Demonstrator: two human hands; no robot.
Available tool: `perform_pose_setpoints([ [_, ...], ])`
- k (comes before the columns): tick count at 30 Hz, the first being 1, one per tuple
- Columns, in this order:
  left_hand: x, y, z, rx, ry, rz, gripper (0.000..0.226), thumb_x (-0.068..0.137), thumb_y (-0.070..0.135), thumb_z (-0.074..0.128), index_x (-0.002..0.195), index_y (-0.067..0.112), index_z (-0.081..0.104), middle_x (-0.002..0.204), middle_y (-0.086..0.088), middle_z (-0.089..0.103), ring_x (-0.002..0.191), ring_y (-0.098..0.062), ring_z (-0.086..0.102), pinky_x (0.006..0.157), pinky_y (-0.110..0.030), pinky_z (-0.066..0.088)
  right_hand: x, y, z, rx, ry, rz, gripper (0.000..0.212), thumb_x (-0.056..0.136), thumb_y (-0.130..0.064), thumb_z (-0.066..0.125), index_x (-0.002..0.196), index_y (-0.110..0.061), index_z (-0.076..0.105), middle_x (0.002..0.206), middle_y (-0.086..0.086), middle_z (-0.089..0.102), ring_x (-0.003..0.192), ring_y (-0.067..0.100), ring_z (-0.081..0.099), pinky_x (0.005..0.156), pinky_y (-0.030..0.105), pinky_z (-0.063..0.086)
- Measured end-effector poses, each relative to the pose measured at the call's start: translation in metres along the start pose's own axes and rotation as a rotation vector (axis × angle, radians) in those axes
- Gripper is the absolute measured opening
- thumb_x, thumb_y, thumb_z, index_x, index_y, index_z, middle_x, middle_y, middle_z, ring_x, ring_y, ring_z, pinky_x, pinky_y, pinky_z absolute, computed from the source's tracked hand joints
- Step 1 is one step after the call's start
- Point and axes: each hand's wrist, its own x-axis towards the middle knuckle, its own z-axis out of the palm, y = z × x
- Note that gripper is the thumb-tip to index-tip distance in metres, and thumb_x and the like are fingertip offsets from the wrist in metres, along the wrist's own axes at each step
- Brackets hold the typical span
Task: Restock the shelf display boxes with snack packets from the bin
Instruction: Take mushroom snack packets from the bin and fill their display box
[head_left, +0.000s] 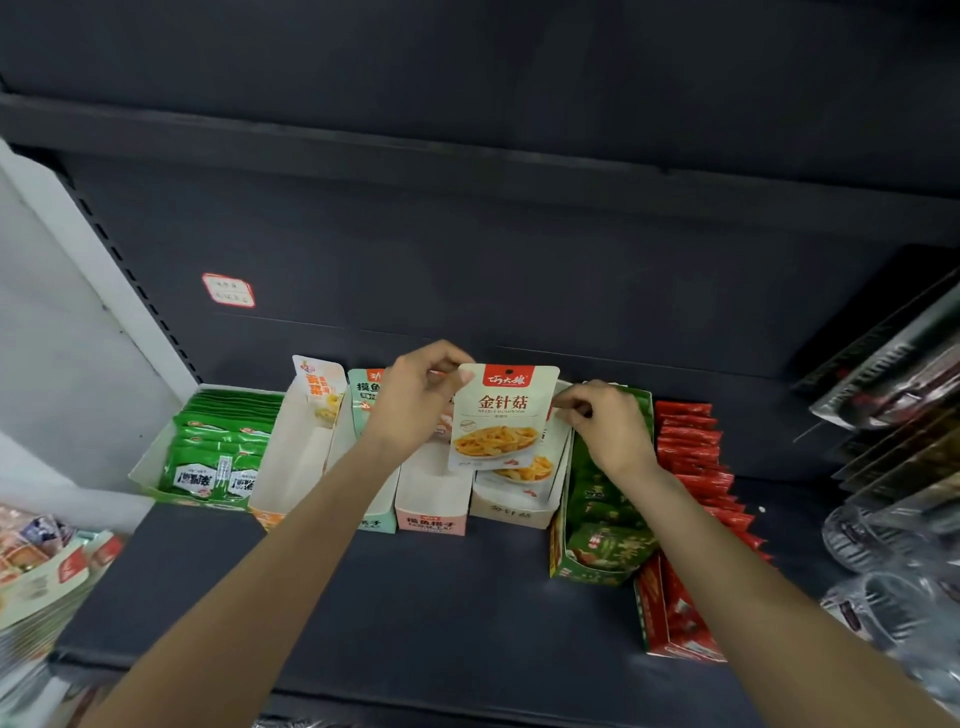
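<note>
A white needle-mushroom snack packet with a red top label stands upright over a beige display box on the dark shelf. My left hand pinches the packet's upper left corner. My right hand pinches its right edge. More packets of the same kind lie in the box behind and below it. The bin is out of sight.
The row of boxes runs from a green-packet box at left, through an orange-fronted box, a teal box and a pink box, to a dark green box and red packets. Clear-wrapped goods crowd the right; loose packets lie at lower left.
</note>
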Motion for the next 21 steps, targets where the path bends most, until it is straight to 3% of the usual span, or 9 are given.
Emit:
perform_pose_setpoints([
  [2,0.003,-0.002,0.003,-0.034,-0.012,-0.002,0.018,0.093,0.013,0.057,0.081,0.027,0.059,0.088,0.009,0.066,0.085,-0.005,0.064,0.063,-0.018,0.056,-0.001,0.001,-0.006,0.061,-0.005,0.01,0.024,0.086,-0.006,0.066,0.108,-0.013,0.069,0.105,0.004,0.064,0.089,0.011,0.059,0.078,0.022,0.047],
  [10,0.019,-0.009,0.029,0.041,-0.104,0.008,0.005,0.092,0.016,0.058,0.09,0.019,0.061,0.09,0.005,0.067,0.093,-0.014,0.065,0.08,-0.04,0.057,-0.007,0.007,-0.022,0.221,0.005,0.065,0.036,0.082,-0.01,0.07,0.118,-0.015,0.063,0.105,0.0,0.063,0.09,0.01,0.06,0.077,0.014,0.044],
  [12,0.021,-0.02,0.035,0.122,-0.13,0.012,0.004,0.091,0.022,0.059,0.092,0.02,0.062,0.094,0.006,0.068,0.094,-0.013,0.064,0.086,-0.043,0.054,-0.006,0.006,-0.02,0.23,0.018,0.043,0.029,0.084,-0.011,0.068,0.112,-0.016,0.066,0.103,-0.002,0.064,0.088,0.007,0.059,0.075,0.009,0.043],
  [16,0.021,-0.033,0.042,0.297,-0.167,0.038,0.009,0.091,0.022,0.06,0.098,0.019,0.064,0.102,0.001,0.068,0.095,-0.015,0.062,0.089,-0.041,0.051,-0.004,0.004,-0.012,0.07,0.035,0.035,0.013,0.087,-0.013,0.065,0.099,-0.015,0.071,0.103,0.002,0.067,0.093,0.014,0.061,0.083,0.031,0.052],
  [21,0.025,-0.037,0.042,0.56,-0.144,0.118,0.016,0.093,0.019,0.057,0.107,0.017,0.063,0.11,-0.002,0.064,0.094,-0.017,0.06,0.079,-0.029,0.051,0.001,0.0,-0.002,-0.071,0.018,0.049,0.012,0.088,-0.018,0.065,0.097,-0.021,0.071,0.102,-0.001,0.068,0.095,0.016,0.06,0.077,0.038,0.053],
])
